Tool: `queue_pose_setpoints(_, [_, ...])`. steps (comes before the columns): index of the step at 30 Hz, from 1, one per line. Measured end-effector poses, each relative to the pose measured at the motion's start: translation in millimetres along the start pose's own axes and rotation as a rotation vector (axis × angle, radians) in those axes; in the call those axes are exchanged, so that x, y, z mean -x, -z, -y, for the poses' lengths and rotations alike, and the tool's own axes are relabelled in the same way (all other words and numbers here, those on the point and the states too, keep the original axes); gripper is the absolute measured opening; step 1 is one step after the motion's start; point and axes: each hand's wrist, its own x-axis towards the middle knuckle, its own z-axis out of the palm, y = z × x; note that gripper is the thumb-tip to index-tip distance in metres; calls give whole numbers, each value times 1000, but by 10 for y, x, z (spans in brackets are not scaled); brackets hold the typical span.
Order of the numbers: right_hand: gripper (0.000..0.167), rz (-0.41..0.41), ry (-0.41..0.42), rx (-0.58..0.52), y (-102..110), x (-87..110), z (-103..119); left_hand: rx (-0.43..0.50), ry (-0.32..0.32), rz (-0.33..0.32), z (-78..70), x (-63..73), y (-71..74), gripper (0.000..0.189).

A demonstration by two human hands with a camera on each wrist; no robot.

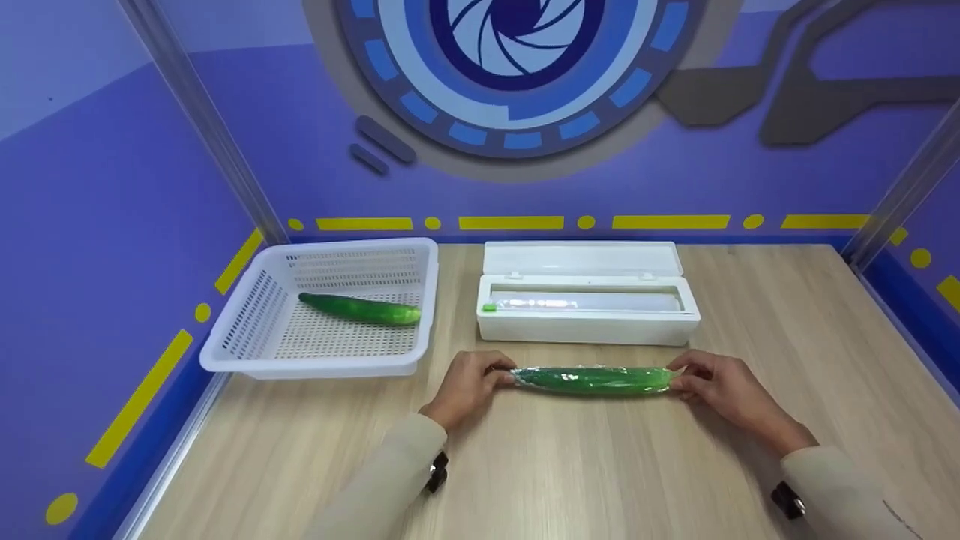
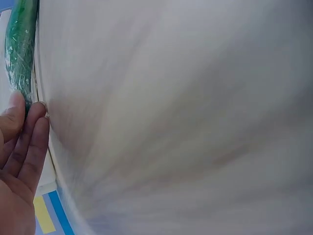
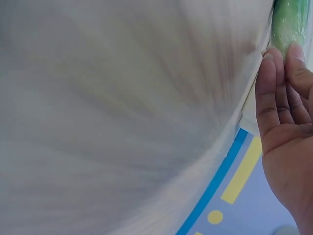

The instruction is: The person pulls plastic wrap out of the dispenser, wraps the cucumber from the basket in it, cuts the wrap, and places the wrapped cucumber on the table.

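A cucumber (image 1: 592,380) in shiny clear cling film lies crosswise in front of the person in the head view. My left hand (image 1: 471,381) pinches its left end between thumb and fingers. At the paler right end, my right hand (image 1: 726,381) pinches in the same way. The left wrist view shows the film-covered tip of the cucumber (image 2: 20,54) at the left thumb and fingertips. In the right wrist view, the light green end (image 3: 289,24) meets the right thumb and fingers. Sleeve cloth fills much of both wrist views.
Behind the cucumber stands a white cling film box (image 1: 589,330), lid raised, with a film roll (image 1: 592,301) inside and a green slider (image 1: 490,307) at its left. A white plastic basket (image 1: 322,366) at the left holds another cucumber (image 1: 360,309). Blue-purple panels (image 1: 247,150) border the wooden table (image 1: 600,480).
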Motion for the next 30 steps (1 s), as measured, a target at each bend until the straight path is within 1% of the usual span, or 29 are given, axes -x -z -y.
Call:
queue_pose_setpoints(3, [14, -32, 45, 101, -7, 6, -11, 16, 11, 2, -7, -2, -7, 12])
queue_pose_setpoints(5, [15, -36, 58, 151, -6, 11, -16, 8, 14, 9, -12, -3, -12, 11])
queue_pose_setpoints(6, [15, -27, 59, 157, -6, 13, -18, 0, 15, 14, -12, -2, -16, 10])
queue_pose_setpoints(10, [28, 20, 6, 115, -1, 16, -18, -33, 17, 39, -17, 6, -24, 10])
queue_pose_setpoints(13, [30, 43, -33, 83, -1, 21, -15, -44, 9, 42, -19, 12, -27, 11])
queue_pose_setpoints(15, [27, 54, -37, 71, -5, 25, -18, -53, 2, 36, -20, 19, -31, 12])
queue_pose_setpoints(17, [24, 61, -23, 72, -9, 32, -16, -73, -7, 29, -17, 26, -37, 13])
queue_pose_setpoints(20, [24, 46, 13, 84, -17, 31, -14, -121, -22, 23, -15, 38, -47, 14])
queue_pose_setpoints(22, [20, 33, 29, 105, -17, 29, -9, -143, -27, 26, -15, 43, -52, 14])
queue_pose_setpoints(25, [19, 31, 14, 114, -12, 20, -3, -144, -35, 23, -21, 46, -58, 13])
queue_pose_setpoints(28, [23, 40, -12, 84, -12, 11, 3, -133, -45, 5, -33, 43, -58, 11])
queue_pose_setpoints(30, [23, 40, -20, 65, -16, 8, 10, -129, -54, -12, -43, 43, -57, 9])
